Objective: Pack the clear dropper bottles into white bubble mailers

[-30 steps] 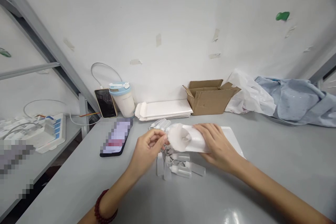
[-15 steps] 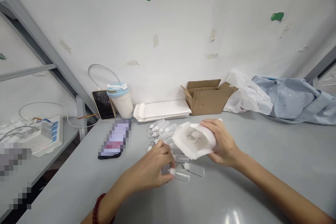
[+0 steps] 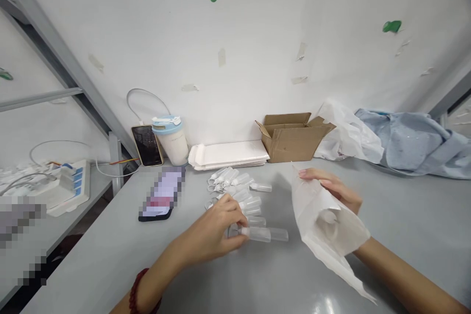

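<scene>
Between the thumb and fingers of my left hand [image 3: 222, 228] is the white cap end of a small clear bottle [image 3: 258, 234], its body pointing right. Behind and beside it, more clear bottles [image 3: 252, 202] with white caps and rings lie in a loose pile on the grey table [image 3: 206, 284]. My right hand [image 3: 336, 190] grips a white paper bag [image 3: 312, 216] from behind. The bag's mouth faces me, tilted to the lower right, and a white cap with a ring shows inside. My right thumb is hidden.
Along the wall stand a phone [image 3: 147, 145], a lidded cup [image 3: 173, 144], stacked white envelopes [image 3: 230, 153], an open cardboard box [image 3: 296, 143], a plastic bag [image 3: 348, 132] and blue cloth [image 3: 412, 137]. Another phone [image 3: 164, 192] lies at left, near a power strip [image 3: 75, 189].
My right hand has moved right with the paper bag, which has turned so its mouth points toward me and down. The bottle in my left hand has shifted slightly up and right.
</scene>
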The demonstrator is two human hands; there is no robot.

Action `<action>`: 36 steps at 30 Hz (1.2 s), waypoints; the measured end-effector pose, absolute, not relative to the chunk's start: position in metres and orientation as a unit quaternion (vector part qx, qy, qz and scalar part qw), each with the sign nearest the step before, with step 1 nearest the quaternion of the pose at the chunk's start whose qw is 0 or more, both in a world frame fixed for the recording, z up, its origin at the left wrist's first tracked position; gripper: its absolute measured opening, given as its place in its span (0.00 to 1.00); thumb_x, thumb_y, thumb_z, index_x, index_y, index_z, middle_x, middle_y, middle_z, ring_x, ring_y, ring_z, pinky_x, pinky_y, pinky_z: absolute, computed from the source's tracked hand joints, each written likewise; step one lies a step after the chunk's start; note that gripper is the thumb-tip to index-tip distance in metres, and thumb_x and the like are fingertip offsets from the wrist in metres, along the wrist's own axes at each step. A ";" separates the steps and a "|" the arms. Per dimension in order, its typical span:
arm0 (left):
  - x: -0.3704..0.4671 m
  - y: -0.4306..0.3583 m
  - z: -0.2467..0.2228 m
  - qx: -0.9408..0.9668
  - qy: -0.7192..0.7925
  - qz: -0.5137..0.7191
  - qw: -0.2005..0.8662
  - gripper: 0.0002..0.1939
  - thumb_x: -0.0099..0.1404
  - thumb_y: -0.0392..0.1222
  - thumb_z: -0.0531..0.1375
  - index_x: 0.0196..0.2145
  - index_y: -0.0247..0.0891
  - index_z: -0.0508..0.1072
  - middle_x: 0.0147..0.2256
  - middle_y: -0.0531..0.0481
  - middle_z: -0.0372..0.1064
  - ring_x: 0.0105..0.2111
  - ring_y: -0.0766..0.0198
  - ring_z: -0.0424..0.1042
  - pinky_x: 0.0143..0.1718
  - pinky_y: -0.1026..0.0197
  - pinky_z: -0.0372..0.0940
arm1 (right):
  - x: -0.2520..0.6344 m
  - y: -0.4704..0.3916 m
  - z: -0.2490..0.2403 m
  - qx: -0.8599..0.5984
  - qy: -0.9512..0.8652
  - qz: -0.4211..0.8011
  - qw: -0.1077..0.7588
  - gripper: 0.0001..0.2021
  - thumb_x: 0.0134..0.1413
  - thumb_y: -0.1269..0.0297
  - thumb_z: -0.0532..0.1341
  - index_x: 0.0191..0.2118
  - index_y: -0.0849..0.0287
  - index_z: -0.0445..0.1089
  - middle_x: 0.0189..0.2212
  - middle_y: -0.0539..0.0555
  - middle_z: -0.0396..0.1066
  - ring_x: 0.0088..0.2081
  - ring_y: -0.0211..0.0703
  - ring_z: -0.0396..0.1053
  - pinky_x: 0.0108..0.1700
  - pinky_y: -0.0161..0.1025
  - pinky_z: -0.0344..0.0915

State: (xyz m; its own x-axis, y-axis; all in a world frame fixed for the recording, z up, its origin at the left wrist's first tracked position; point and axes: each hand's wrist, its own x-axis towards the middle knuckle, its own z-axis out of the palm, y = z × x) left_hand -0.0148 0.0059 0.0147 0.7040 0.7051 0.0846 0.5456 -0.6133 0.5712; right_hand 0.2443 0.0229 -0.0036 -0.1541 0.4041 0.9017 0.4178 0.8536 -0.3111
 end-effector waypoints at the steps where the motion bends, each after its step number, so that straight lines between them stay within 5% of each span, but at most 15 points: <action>1: -0.015 0.006 0.015 0.883 0.355 0.158 0.264 0.03 0.58 0.33 0.59 0.32 0.38 0.70 0.33 0.50 0.66 0.40 0.61 0.61 0.40 0.60 0.61 | 0.244 0.024 -0.004 -0.254 -0.760 -0.011 0.598 0.17 0.57 0.55 0.54 0.52 0.42 0.55 0.39 0.55 0.69 0.40 0.55 0.69 0.37 0.55 0.67; 7: -0.018 0.007 0.019 0.863 0.365 0.198 0.289 0.03 0.60 0.37 0.58 0.34 0.39 0.71 0.33 0.52 0.69 0.37 0.63 0.64 0.39 0.62 0.61 | 0.241 0.034 -0.005 -0.164 -0.802 -0.047 0.572 0.23 0.54 0.60 0.55 0.56 0.51 0.54 0.41 0.59 0.68 0.40 0.55 0.69 0.37 0.55 0.66; 18: -0.022 0.012 0.031 0.758 0.515 0.307 0.257 0.09 0.61 0.46 0.57 0.35 0.40 0.73 0.30 0.51 0.70 0.29 0.64 0.65 0.25 0.66 0.60 | 0.243 0.029 -0.005 -0.180 -0.808 0.001 0.561 0.25 0.53 0.49 0.54 0.56 0.48 0.52 0.41 0.60 0.69 0.41 0.59 0.68 0.36 0.57 0.66; 22: -0.022 0.014 0.022 0.762 0.519 0.311 0.230 0.10 0.61 0.45 0.57 0.37 0.40 0.73 0.30 0.51 0.70 0.31 0.63 0.67 0.23 0.66 0.60 | 0.243 0.028 -0.004 -0.157 -0.812 0.018 0.562 0.24 0.57 0.55 0.53 0.58 0.50 0.51 0.44 0.61 0.68 0.44 0.57 0.68 0.38 0.56 0.67; 27: -0.021 0.016 0.007 0.814 0.479 0.296 0.140 0.07 0.63 0.39 0.55 0.37 0.38 0.72 0.31 0.49 0.69 0.36 0.59 0.67 0.33 0.59 0.64 | 0.241 0.028 -0.002 -0.150 -0.815 0.023 0.559 0.24 0.57 0.64 0.55 0.58 0.51 0.50 0.46 0.60 0.69 0.47 0.53 0.67 0.43 0.54 0.67; 30: -0.020 0.017 0.002 0.831 0.465 0.288 0.099 0.07 0.63 0.36 0.55 0.39 0.37 0.70 0.34 0.47 0.69 0.39 0.56 0.65 0.38 0.54 0.64 | 0.240 0.029 -0.001 -0.138 -0.822 0.037 0.552 0.24 0.57 0.60 0.53 0.58 0.53 0.49 0.47 0.62 0.67 0.50 0.54 0.66 0.45 0.56 0.66; 33: -0.017 0.016 0.000 0.839 0.444 0.300 0.092 0.17 0.62 0.39 0.56 0.49 0.39 0.64 0.44 0.44 0.66 0.46 0.53 0.63 0.44 0.49 0.64 | 0.236 0.027 -0.001 -0.114 -0.852 0.053 0.508 0.25 0.57 0.55 0.50 0.58 0.60 0.52 0.49 0.67 0.66 0.51 0.58 0.64 0.45 0.57 0.66; 36: -0.012 0.012 0.000 0.860 0.388 0.311 0.112 0.26 0.62 0.40 0.57 0.57 0.40 0.56 0.52 0.41 0.61 0.52 0.52 0.59 0.50 0.48 0.61 | 0.230 0.023 -0.005 -0.116 -0.894 0.023 0.431 0.24 0.54 0.63 0.51 0.55 0.67 0.55 0.45 0.69 0.68 0.49 0.56 0.67 0.44 0.52 0.68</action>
